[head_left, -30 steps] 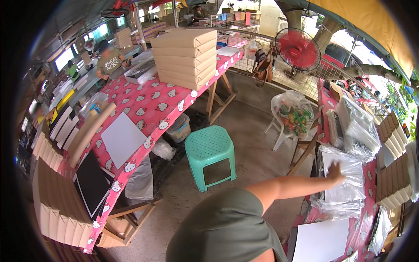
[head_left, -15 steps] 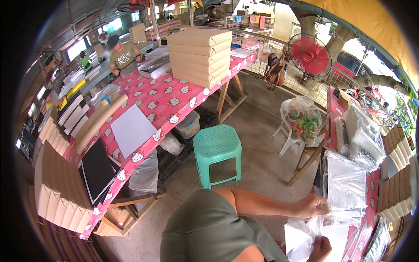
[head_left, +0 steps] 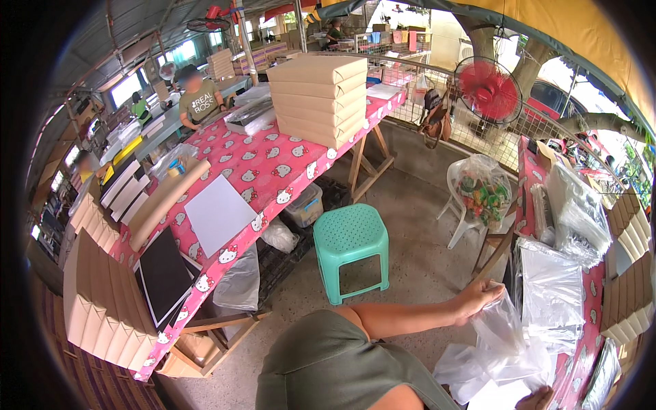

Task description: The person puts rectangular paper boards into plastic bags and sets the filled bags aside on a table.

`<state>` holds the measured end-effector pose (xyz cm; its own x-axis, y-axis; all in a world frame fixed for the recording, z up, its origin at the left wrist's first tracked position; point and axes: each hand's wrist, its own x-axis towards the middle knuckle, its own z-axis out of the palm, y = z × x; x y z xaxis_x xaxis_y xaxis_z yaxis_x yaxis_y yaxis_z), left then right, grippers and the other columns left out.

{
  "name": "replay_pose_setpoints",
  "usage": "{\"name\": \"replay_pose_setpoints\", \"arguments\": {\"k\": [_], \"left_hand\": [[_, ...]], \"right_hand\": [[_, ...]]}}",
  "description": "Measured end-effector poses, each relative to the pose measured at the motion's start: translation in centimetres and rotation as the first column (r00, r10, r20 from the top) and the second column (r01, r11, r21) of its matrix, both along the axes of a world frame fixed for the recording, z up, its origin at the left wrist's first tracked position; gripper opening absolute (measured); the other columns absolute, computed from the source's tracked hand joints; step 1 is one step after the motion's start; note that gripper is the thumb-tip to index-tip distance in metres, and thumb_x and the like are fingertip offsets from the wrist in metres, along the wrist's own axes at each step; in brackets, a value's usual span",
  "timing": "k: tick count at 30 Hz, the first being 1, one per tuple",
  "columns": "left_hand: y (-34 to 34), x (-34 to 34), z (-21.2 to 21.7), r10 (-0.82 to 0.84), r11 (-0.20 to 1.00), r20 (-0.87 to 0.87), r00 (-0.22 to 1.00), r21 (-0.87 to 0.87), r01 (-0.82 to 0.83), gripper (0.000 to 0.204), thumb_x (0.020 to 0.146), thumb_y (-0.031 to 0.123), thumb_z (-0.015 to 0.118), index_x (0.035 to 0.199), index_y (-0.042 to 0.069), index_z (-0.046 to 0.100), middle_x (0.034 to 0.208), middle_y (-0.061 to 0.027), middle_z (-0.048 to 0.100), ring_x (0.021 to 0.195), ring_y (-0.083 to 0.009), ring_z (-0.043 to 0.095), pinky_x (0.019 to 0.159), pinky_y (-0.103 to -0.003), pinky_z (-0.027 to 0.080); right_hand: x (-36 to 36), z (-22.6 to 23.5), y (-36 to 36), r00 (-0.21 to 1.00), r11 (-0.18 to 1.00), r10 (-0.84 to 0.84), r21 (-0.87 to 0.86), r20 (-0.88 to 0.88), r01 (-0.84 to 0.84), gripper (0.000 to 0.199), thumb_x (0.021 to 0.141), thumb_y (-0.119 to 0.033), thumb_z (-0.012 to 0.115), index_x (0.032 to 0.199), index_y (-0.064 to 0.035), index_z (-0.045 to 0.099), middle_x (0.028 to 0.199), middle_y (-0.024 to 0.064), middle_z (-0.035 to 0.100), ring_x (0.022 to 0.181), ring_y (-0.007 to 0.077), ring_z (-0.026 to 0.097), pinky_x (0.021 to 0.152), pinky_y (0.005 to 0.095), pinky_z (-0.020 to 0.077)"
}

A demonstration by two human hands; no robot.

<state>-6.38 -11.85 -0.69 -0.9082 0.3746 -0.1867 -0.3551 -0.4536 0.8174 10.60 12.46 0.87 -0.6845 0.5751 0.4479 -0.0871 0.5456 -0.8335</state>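
Note:
My left hand (head_left: 480, 301) is closed on the edge of a clear plastic bag (head_left: 495, 335), lifting it so the film hangs in folds beside the right-hand table. At the bottom edge, only part of my right hand (head_left: 536, 398) shows, its fingers closed at the side of a white sheet (head_left: 497, 395). The sheet lies partly under or inside the bag; the film's folds hide which. Just beyond, a stack of clear plastic sleeves (head_left: 552, 283) rests on the pink patterned table cover (head_left: 592, 290).
A green stool (head_left: 351, 239) stands at centre. Wrapped brown parcels (head_left: 318, 99) are stacked on the long pink table (head_left: 256, 160), near a white sheet (head_left: 220, 215) and black boards (head_left: 162, 277). A white chair (head_left: 478, 191) holds a filled bag. Another person (head_left: 199, 99) stands beyond the table.
My left hand has pulled the plastic bag up and away from the table, spreading its film over the white sheet. My right hand has moved right and lower, partly out of view.

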Motion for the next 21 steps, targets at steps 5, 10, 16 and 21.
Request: {"name": "replay_pose_setpoints", "arguments": {"k": [5, 10, 16, 21], "left_hand": [[-2.4, -1.9, -3.2, -0.086, 0.988, 0.076, 0.993, -0.12, 0.094, 0.025, 0.084, 0.034, 0.053, 0.094, 0.011, 0.055, 0.077, 0.0002, 0.053, 0.063, -0.0066, 0.049, 0.051, -0.026, 0.042], [-13.3, -5.7, -10.1, 0.277, 0.897, 0.379, 0.883, 0.227, -0.379, 0.018, 0.08, 0.027, 0.058, 0.082, 0.009, 0.056, 0.078, -0.0062, 0.059, 0.075, -0.02, 0.057, 0.069, -0.036, 0.049], [-23.4, -3.5, -6.3, 0.685, 0.714, 0.176, 0.707, 0.033, -0.7, 0.016, 0.079, 0.026, 0.058, 0.071, 0.012, 0.053, 0.054, 0.0038, 0.043, 0.043, -0.0078, 0.039, 0.038, -0.026, 0.032], [-21.5, -2.9, -4.3, 0.532, 0.79, 0.265, 0.804, 0.186, -0.584, 0.013, 0.074, 0.016, 0.062, 0.067, 0.015, 0.052, 0.053, 0.0053, 0.043, 0.037, -0.0053, 0.032, 0.033, -0.022, 0.027]], "right_hand": [[-0.1, -2.8, 1.9, 0.974, 0.999, 0.043, -0.011, 0.224, -0.041, 0.037, 0.083, -0.035, 0.051, 0.084, 0.0012, 0.057, 0.068, 0.016, 0.058, 0.055, 0.0265, 0.056, 0.057, 0.0339, 0.0474], [-1.2, -7.3, 2.8, 0.881, 0.943, -0.086, 0.324, 0.464, -0.078, 0.04, 0.083, -0.038, 0.05, 0.085, 0.0015, 0.057, 0.068, 0.0164, 0.058, 0.056, 0.0277, 0.056, 0.058, 0.0349, 0.0474], [-2.0, -9.5, 3.5, 0.818, 0.88, -0.167, 0.458, 0.55, -0.128, 0.043, 0.082, -0.04, 0.05, 0.087, 0.0018, 0.056, 0.068, 0.017, 0.058, 0.056, 0.0291, 0.056, 0.059, 0.036, 0.0475], [-1.1, -10.4, 4.7, 0.803, 0.837, -0.281, 0.543, 0.526, -0.063, 0.046, 0.082, -0.043, 0.049, 0.088, 0.002, 0.056, 0.068, 0.0174, 0.058, 0.057, 0.0302, 0.056, 0.06, 0.037, 0.0475]]}}
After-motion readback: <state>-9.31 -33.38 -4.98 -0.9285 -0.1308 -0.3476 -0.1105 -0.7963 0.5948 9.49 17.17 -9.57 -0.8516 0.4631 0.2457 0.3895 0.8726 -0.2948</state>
